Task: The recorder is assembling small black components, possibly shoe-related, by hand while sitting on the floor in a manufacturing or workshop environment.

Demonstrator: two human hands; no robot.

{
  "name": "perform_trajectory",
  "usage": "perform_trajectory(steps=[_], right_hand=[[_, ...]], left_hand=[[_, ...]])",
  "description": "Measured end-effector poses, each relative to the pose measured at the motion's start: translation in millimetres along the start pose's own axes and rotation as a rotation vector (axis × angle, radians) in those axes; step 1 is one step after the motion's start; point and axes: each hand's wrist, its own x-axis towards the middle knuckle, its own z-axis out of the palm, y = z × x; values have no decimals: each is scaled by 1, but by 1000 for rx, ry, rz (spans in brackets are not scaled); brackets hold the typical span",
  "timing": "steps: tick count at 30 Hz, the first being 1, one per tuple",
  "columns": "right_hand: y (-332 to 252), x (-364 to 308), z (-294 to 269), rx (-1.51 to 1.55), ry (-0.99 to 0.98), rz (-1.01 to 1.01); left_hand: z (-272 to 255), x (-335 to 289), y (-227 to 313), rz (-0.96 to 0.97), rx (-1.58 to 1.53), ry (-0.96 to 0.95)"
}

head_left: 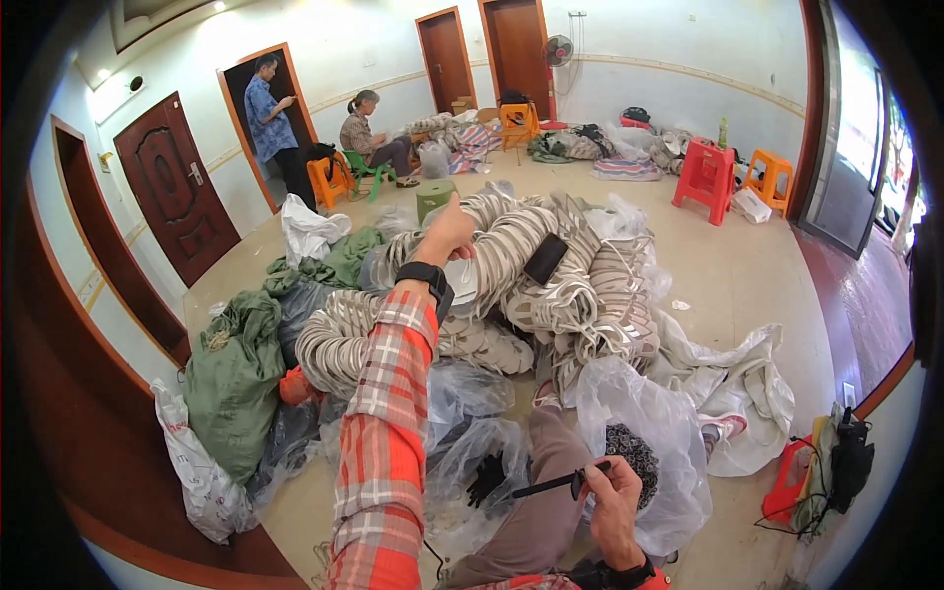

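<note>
My left hand [447, 236] reaches over a large pile of bundled grey-and-white flat cut pieces [516, 241]. Its fingers are curled beside a white piece, and what lies between them is hidden. Close to my lap, my right hand [615, 501] pinches a thin black strap-like strip [544, 486] with a small buckle-like part near the fingertips. Beside that hand stands a clear plastic bag [629, 393] with many small dark pieces [632, 457] inside. A black phone-like rectangle [545, 259] rests on the bundles.
Green sacks [236, 383] and a white sack [197, 472] lie at the left. A black glove [486, 478] sits on plastic by my leg. Red stools [704, 177] stand at the right. Two people are at the back, one standing [270, 118], one seated [364, 133].
</note>
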Motion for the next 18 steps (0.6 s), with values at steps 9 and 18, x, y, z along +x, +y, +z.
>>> perform_trajectory(steps=[9, 18], right_hand=[[3, 1, -6, -61, -17, -22], [-51, 4, -75, -330, 112, -97]], left_hand=[[6, -3, -14, 45, 40, -8], [79, -66, -74, 261, 5, -227]])
